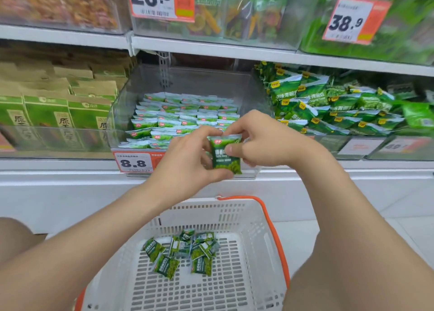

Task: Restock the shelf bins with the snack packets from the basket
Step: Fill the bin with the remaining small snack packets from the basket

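Below your hands, nearest you: basket (254, 219) on the floor between your knees, with a small heap of loose packets (182, 252) on its slotted bottom. Likely parked there so each pick is a short lift straight up to the shelf. About a dozen left, so the restock was judged unfinished.

At the hands: one snack packet (226, 156) held upright, printed face toward you. Your left hand (187, 162) pinched its lower edge, thumb underneath. Your right hand (260, 141) pinched its upper right part, thumb on the face. Both hands were closed on the same packet. The two-handed hold looked like squaring it up to match the rows.

Just beyond the hands: clear bin (121, 113), price tag (135, 163) left of your left hand. Its packet rows (183, 115) lay flat and overlapped; space remained above them.

Farther right of your right hand: a neighbouring bin of larger green bags (328, 104). Left: green cartons (47, 115).
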A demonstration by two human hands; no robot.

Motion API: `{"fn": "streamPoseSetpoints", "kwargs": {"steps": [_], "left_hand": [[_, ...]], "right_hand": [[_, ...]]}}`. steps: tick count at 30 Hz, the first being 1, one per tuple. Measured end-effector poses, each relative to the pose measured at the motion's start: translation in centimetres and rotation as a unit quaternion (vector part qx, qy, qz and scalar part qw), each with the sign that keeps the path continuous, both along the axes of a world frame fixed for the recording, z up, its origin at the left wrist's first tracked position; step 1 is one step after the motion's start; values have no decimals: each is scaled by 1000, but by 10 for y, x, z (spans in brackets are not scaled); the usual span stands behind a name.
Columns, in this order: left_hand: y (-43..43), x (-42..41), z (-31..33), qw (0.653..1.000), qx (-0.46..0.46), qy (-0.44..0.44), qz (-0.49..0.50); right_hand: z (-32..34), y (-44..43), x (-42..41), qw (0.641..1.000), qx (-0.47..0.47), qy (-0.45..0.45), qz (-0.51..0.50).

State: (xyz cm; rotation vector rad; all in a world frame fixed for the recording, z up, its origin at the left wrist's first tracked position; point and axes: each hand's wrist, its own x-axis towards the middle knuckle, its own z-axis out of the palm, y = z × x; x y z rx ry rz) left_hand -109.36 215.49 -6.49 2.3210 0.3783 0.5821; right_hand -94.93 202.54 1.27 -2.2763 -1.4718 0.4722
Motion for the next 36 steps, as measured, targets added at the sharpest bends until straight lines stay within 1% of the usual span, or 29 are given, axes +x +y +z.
{"fn": "streamPoseSetpoints", "kwargs": {"steps": [2,3,4,6,8,11,14,18,22,25,27,29,31,32,34,36], "left_hand": [[5,2,3,995,88,-25,23],[9,2,4,990,136,-22,30],[15,3,5,982,185,-5,36],[29,6,5,960,273,47,33],[37,8,2,948,307,86,-4],[39,14,-3,934,331,119,-64],[39,23,-3,909,384,145,-76],[42,31,1,910,363,179,-93],[43,31,3,908,363,195,-80],[44,30,5,910,362,190,-61],[46,29,6,920,334,193,-66],[48,27,6,931,296,201,-77],[51,24,7,935,277,207,-78],[53,22,8,937,275,204,-74],[56,18,11,935,295,188,-51],[60,14,16,922,331,200,-11]], "right_hand": [[-8,0,14,995,77,-22,-52],[-11,0,21,991,110,-23,-79],[-14,1,28,986,131,-29,-101],[-20,5,35,981,140,-55,-120],[-26,12,35,983,117,-80,-115],[-33,25,29,990,19,-117,-81],[-30,31,28,991,-46,-101,-81],[-28,35,39,984,-107,-124,-68],[-29,40,39,987,-119,-77,-71],[-27,43,42,989,-94,-57,-95],[-26,46,38,989,-102,-17,-102],[-24,49,30,984,-133,36,-115],[-17,50,26,978,-157,39,-135],[-12,50,27,976,-154,31,-150],[-4,49,34,976,-107,18,-190],[-4,52,41,975,-57,-20,-214]]}}
